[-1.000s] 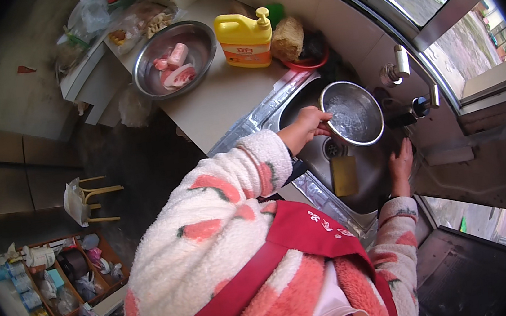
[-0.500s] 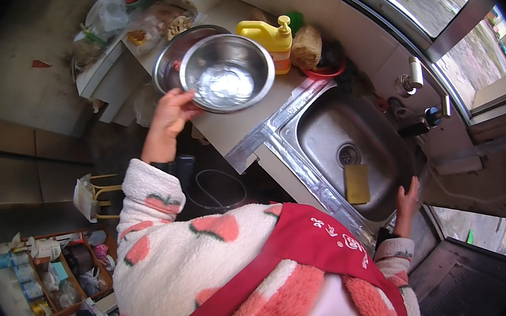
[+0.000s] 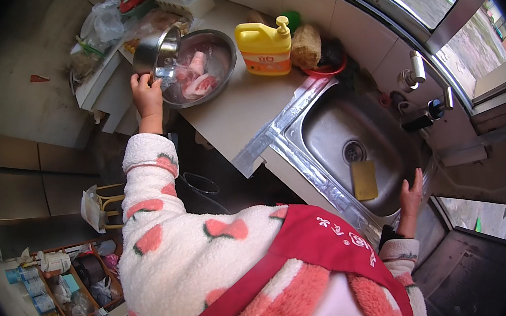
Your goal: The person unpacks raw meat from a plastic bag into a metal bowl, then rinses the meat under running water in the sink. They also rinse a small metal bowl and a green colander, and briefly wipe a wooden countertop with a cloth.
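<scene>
My left hand [image 3: 147, 96] grips the rim of a small steel bowl [image 3: 153, 49], tilted on its side. Its mouth faces a larger steel bowl [image 3: 224, 46] on the counter, and clear water pours from it. Chunks of raw pinkish meat [image 3: 200, 86] lie inside the larger bowl under the splash. My right hand [image 3: 411, 195], fingers stretched out and holding nothing, is by the near right edge of the steel sink [image 3: 333, 117]. In the sink, a yellow sponge [image 3: 365, 179] rests beside the drain [image 3: 354, 151].
A yellow pump jug [image 3: 266, 50] stands right of the larger bowl. Beyond it are a tan loofah-like bundle [image 3: 306, 47] and a red basin [image 3: 325, 71]. The tap [image 3: 423, 115] juts from the wall. Plastic bags [image 3: 103, 20] crowd the far left counter.
The small bowl has moved left and tipped from level onto its side, pouring water into the larger bowl and uncovering the meat. My right hand stays by the sink.
</scene>
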Available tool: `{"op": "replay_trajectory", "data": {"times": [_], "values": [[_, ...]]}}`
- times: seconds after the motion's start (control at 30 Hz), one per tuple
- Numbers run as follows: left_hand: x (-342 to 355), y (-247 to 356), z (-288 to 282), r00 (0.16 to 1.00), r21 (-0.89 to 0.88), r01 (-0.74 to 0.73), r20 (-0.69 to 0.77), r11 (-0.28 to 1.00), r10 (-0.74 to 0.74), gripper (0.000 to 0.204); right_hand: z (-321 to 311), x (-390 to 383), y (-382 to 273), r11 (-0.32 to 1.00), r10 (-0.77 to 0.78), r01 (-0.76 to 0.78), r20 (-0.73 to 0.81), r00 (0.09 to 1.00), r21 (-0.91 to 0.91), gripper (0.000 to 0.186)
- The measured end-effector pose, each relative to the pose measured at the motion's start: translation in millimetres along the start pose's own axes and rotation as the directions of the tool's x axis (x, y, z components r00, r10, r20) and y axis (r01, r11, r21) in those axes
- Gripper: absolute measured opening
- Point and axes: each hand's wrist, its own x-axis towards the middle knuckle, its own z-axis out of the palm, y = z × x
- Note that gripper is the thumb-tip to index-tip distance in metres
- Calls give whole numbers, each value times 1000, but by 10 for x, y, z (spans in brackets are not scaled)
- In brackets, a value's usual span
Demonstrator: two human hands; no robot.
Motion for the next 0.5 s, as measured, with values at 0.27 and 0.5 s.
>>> {"op": "replay_trajectory", "data": {"times": [0.27, 0.5], "values": [[29, 503, -337, 972, -28, -234, -37, 972, 233, 17, -92, -243, 134, 995, 98, -98, 7, 995, 21, 49], [-607, 1759, -364, 865, -754, 426, 501, 499, 18, 19, -143, -693, 324, 974, 207, -200, -55, 977, 107, 46]]}}
